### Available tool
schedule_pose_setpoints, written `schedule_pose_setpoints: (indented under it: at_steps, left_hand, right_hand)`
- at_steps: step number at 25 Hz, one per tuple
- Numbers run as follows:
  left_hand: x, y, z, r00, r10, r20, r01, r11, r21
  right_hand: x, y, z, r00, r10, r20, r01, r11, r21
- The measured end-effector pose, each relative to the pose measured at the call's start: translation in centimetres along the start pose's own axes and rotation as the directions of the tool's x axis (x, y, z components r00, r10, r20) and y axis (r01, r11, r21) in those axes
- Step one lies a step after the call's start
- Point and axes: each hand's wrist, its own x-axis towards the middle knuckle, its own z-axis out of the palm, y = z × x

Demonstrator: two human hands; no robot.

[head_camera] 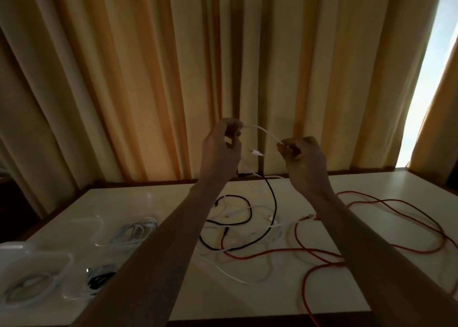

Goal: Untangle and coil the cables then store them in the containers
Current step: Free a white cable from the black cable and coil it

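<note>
Both hands are raised above the table's far edge. My left hand pinches one end of a white cable, which arcs over to my right hand, whose fingers curl round it. A white plug dangles between the hands. Below, a tangle of a black cable, a red cable and several white cables lies on the white table. At the left stand clear plastic containers, several holding coiled cables.
Orange curtains hang right behind the table, with a bright window gap at the right. A clear container with a coiled pale cable sits at the near left corner. The table's front edge runs along the bottom.
</note>
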Motion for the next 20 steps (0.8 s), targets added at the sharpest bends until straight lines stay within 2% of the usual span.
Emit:
schedule_pose_setpoints:
  at_steps: [2,4,6,8,10,12,13,15,17,19,20]
  left_hand:
    - [-0.4,1.4,-0.3,0.999,-0.013,0.036,0.015,0.998,-0.061]
    - [-1.3,2.4,-0.3,0.993,-0.01,0.114,0.022,0.995,-0.102]
    - [-2.3,2.8,-0.4,0.985,-0.015,0.174,0.037,0.991,-0.128]
    - [-3.3,2.7,-0.5,0.978,-0.06,0.198,0.095,0.98,-0.177]
    - [-4.5,2.2,-0.5,0.967,-0.177,0.183,0.212,0.958,-0.193]
    - [-6.0,1.4,-0.1,0.946,-0.291,0.139,0.308,0.944,-0.12]
    - [-6.6,1.2,0.2,0.943,-0.309,0.123,0.318,0.946,-0.064]
    - [-7.7,0.7,1.2,0.933,-0.308,0.188,0.322,0.945,-0.053]
    - [-8.1,0.6,2.6,0.851,-0.378,0.363,0.443,0.889,-0.112]
    - [-7.9,1.0,4.1,0.76,-0.462,0.457,0.532,0.846,-0.028]
    - [-7.8,1.1,4.6,0.746,-0.48,0.462,0.538,0.843,0.006]
  right_hand:
    - [-1.0,-1.3,-0.6,0.984,0.049,0.173,-0.059,0.997,0.052]
    - [-2.1,-2.5,-1.1,0.919,0.092,0.382,-0.126,0.99,0.066]
    - [-3.1,-3.2,-1.4,0.868,0.079,0.489,-0.114,0.993,0.043]
    - [-3.1,-3.4,-1.7,0.899,0.056,0.434,-0.069,0.997,0.015]
    - [-2.7,-3.7,-2.2,0.955,0.046,0.292,-0.059,0.998,0.035]
    - [-2.0,-4.4,-2.6,0.978,0.067,0.196,-0.115,0.962,0.246]
    - [-1.7,-5.0,-2.8,0.975,0.099,0.197,-0.176,0.886,0.428]
    - [-1.2,-6.0,-3.4,0.955,0.151,0.256,-0.293,0.624,0.724]
    - [-0.6,-6.3,-3.9,0.941,0.18,0.287,-0.339,0.477,0.811]
    - [-0.3,-6.5,-4.2,0.933,0.204,0.298,-0.358,0.419,0.835]
    - [-0.3,-6.5,-4.3,0.929,0.217,0.298,-0.364,0.407,0.838]
